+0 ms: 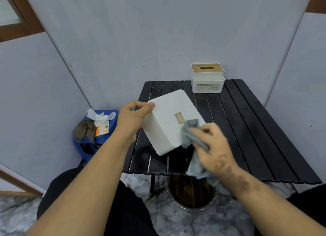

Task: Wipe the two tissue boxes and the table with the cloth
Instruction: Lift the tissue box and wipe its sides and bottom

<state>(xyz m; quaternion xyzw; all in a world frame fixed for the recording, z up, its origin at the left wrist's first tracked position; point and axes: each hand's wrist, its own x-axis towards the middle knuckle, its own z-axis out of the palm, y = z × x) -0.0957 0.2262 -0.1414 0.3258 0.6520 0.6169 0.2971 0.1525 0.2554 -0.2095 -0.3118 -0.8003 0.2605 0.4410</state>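
Note:
My left hand (133,120) grips the left corner of a white tissue box (169,112), held tilted above the black slatted table (247,129) with its plain base turned up; a small tan label sits on that face. My right hand (214,146) is closed on a grey cloth (191,129), which presses against the box's lower right edge and hangs down past the table's front edge. A second white tissue box (208,80) with a wooden slotted lid stands upright at the table's back, apart from both hands.
A blue container (105,140) to the left of the table carries a brown rag, crumpled tissue and an orange-white packet. A round dark bowl (192,195) stands on the marble floor under the table's front edge. Grey walls close in behind and on both sides.

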